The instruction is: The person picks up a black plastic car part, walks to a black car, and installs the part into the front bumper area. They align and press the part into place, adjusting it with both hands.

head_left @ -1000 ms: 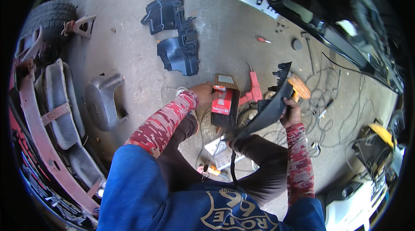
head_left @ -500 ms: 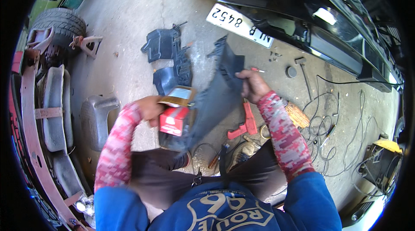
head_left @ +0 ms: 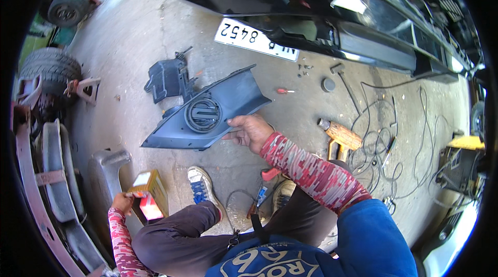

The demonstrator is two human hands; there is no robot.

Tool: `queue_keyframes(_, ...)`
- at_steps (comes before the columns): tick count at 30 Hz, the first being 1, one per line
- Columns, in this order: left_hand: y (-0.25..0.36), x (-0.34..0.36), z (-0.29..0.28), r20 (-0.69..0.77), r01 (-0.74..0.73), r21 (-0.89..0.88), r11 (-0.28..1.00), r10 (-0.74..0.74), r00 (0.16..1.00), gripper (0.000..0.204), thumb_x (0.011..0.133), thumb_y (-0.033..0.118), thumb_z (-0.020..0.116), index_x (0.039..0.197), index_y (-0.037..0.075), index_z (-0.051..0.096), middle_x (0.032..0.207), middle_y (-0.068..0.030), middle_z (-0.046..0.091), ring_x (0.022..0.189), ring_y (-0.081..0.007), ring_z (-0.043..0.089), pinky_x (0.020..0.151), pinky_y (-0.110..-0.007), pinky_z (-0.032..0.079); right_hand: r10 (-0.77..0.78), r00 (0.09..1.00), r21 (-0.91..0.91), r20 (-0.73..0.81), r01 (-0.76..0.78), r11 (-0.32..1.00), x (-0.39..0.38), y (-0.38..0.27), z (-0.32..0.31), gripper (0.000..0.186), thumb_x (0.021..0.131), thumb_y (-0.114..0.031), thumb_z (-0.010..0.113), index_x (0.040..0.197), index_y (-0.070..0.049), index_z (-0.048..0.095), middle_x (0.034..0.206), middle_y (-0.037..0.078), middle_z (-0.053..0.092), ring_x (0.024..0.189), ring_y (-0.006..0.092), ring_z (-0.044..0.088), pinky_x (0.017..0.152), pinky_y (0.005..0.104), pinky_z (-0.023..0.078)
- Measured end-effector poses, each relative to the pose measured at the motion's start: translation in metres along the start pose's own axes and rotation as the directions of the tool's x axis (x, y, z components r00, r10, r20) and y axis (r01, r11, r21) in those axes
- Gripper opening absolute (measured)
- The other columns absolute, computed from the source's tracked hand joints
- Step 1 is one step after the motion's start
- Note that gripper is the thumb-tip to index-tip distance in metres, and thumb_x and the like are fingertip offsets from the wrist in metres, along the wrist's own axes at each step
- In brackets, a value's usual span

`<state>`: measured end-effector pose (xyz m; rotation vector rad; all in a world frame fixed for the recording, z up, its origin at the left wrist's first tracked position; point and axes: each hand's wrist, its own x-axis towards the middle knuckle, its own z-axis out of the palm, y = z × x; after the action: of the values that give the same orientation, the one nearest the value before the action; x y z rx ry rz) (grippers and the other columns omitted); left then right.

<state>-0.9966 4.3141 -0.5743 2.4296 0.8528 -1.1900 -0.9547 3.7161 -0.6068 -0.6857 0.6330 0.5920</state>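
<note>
My right hand [head_left: 248,131] grips the lower edge of a black plastic trim panel [head_left: 241,90] with a round slatted insert [head_left: 203,115], held out in front of me. My left hand [head_left: 122,202] is at lower left, closed on a brown cardboard box [head_left: 158,191] with a red item [head_left: 150,208] inside. Another black plastic part [head_left: 163,77] lies on the floor behind the panel. A yellow-orange heat gun [head_left: 342,134] is to the right of my right hand, and part of a red tool [head_left: 271,173] shows beside that forearm.
A black car bumper with a plate [head_left: 228,33] spans the top. Wheels [head_left: 49,67], jack stands [head_left: 83,90] and grey metal parts [head_left: 57,168] line the left. Cables [head_left: 371,132], a hammer [head_left: 345,82], a red screwdriver [head_left: 285,91] and a yellow-topped machine [head_left: 461,143] sit on the right.
The box has moved down and left with my left hand. The panel has separated from it, turned horizontal to show its round insert, and shifted left with my right hand.
</note>
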Motion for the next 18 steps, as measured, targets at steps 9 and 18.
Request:
queue_keyframes(9, 0.016, 0.033, 0.011, -0.185, 0.333, 0.548, 0.767, -0.277, 0.943, 0.021, 0.097, 0.027, 0.065, 0.098, 0.007, 0.070, 0.083, -0.0082, 0.069, 0.072, -0.0235, 0.068, 0.055, -0.043, 0.052, -0.489, 0.859, -0.016, -0.150, 0.492, 0.870, -0.032, -0.017, -0.020, 0.029, 0.094, -0.008, 0.070, 0.121, -0.001, 0.061, 0.102, 0.011, 0.072, 0.082, 0.0264, 0.073, 0.071, 0.0377, 0.060)
queue_keyframes(18, -0.015, 0.042, 0.041, -0.461, 0.505, 0.408, 0.761, -0.306, 0.833, 0.027, 0.098, 0.030, 0.062, 0.110, 0.009, 0.073, 0.107, -0.0111, 0.077, 0.105, -0.0302, 0.075, 0.079, -0.050, 0.061, -0.733, 0.643, -0.035, -0.222, 0.746, 0.665, -0.078, -0.051, -0.025, 0.036, 0.103, -0.015, 0.063, 0.133, 0.002, 0.053, 0.123, 0.019, 0.067, 0.104, 0.0338, 0.072, 0.087, 0.0423, 0.060)
